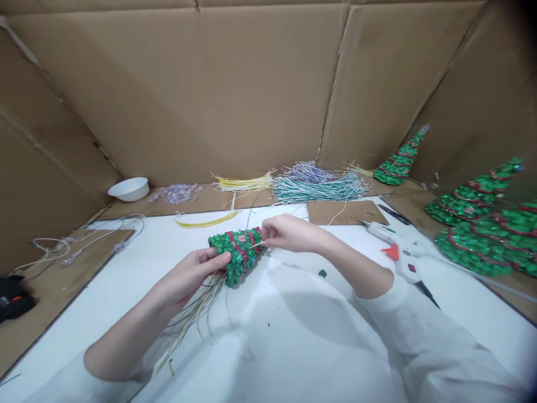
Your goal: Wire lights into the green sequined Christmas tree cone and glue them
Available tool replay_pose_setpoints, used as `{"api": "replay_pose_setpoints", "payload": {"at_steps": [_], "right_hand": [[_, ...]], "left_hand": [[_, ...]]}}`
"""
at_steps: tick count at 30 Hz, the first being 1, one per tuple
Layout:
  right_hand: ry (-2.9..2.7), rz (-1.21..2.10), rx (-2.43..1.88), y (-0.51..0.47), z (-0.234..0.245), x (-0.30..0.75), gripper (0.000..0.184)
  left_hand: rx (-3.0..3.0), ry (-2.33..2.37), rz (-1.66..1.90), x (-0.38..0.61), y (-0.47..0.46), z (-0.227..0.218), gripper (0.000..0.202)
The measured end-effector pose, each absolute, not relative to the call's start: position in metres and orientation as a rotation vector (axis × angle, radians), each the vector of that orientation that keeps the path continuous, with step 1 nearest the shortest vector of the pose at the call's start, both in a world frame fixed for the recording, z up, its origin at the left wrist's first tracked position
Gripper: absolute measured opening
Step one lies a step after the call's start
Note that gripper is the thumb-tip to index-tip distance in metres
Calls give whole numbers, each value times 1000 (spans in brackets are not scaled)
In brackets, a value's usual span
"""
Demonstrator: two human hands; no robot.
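A small green tinsel Christmas tree (pixel 240 258) with red garland lies on its side above the white table. My left hand (pixel 188 274) is closed around its wide base, thumb on top. Yellow, white and dark wires (pixel 193 313) trail out of the base toward me. At the narrower end, my right hand (pixel 285 233) pinches a thin pale yellow wire (pixel 257 244), whose other end meets the tree's side. How far that wire goes into the tinsel I cannot tell.
Bundles of green wires (pixel 319 188) and yellow wires (pixel 245 182) lie at the back, beside a white bowl (pixel 130 189). A glue gun (pixel 405 260) rests at right, near several finished trees (pixel 461 201). Cardboard walls (pixel 260 84) enclose the table.
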State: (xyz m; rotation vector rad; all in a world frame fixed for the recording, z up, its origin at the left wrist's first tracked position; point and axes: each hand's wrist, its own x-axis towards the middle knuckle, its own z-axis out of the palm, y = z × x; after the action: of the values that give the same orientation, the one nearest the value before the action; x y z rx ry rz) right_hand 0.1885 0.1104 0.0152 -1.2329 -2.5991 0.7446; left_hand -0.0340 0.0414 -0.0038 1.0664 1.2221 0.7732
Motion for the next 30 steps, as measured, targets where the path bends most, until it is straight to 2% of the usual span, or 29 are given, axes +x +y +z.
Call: {"api": "replay_pose_setpoints", "payload": {"at_steps": [5,10,14,17,20,26,30], "right_hand": [[-2654,750,-1269,116,24,204,10],[-2621,705,-1228,108,14,185,15],[-2641,724,-1255,105,15,183,12],[-2703,771,-1301,109,27,200,17],[-2721,799,-1301,114,34,211,9],[-2644,784,-1181,110,18,190,16],[-2636,818,-1215,112,15,189,7]], "left_hand": [[1233,1303,678,-42,45,0,15],[1220,1289,666,-43,48,0,15],[1222,1243,644,-43,48,-3,19],[1223,1239,615,-46,50,-4,25],[1208,1217,575,-51,53,-6,29],[1179,1164,530,-50,55,-11,36],[1124,1138,540,-48,54,-12,36]]}}
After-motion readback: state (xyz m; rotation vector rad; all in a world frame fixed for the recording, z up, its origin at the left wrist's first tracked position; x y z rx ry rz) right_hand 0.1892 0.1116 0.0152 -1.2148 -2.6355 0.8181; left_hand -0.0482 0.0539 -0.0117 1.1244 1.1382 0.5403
